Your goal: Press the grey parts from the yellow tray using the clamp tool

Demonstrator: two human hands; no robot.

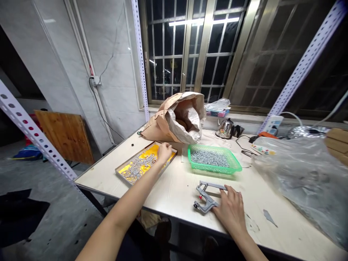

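Note:
My left hand (164, 153) is over the right part of a shallow tray (125, 180), its fingers pinched together. Whatever they hold is too small or hidden to make out. Inside the tray, on a yellow lining, lies a loose spread of small silver metal pins (140, 167). My right hand (232, 208) rests near the table's front edge, wrapped round the handles of a grey plier-like hand tool (207, 203). The tool has a C-shaped jaw, a spring and a small red part, and its jaw points left. Behind it stands a green plastic basket (235, 167) holding many similar metal pieces (209, 158).
A large open brown paper sack (160, 125) leans behind the tray and basket. At the back are a steel kettle (225, 128) and cables. A clear plastic bag (301, 174) covers the right side; a small grey flat scrap (269, 217) lies before it. Perforated posts (140, 54) flank the table.

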